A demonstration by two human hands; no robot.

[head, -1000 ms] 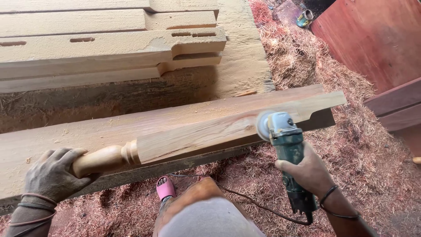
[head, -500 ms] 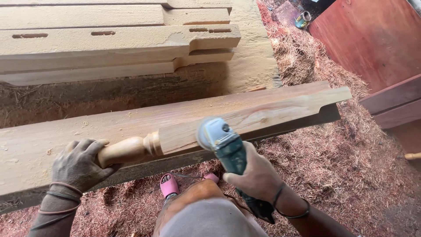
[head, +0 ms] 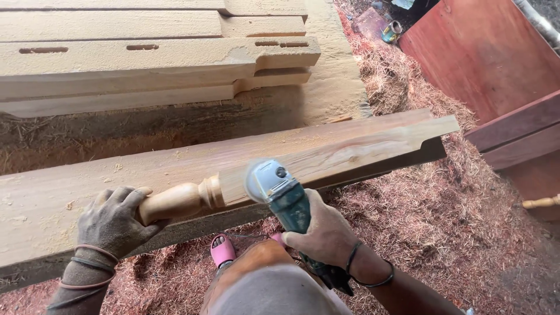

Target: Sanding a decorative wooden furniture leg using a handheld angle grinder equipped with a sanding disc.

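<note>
Since a second ago I have brought the grinder (head: 280,195) leftward along the turned post (head: 303,160), from its right end to mid-frame beside the rounded spindle. Right hand (head: 326,233), lower centre: closed round the green grinder body, disc at the post's front face; left hand (head: 114,219), lower left: wrapped round the spindle end, the post lying across a plank (head: 70,192). Upper left: stacked mortised beams (head: 146,64); red shavings (head: 443,233) below; pink sandals (head: 223,249) at bottom.
</note>
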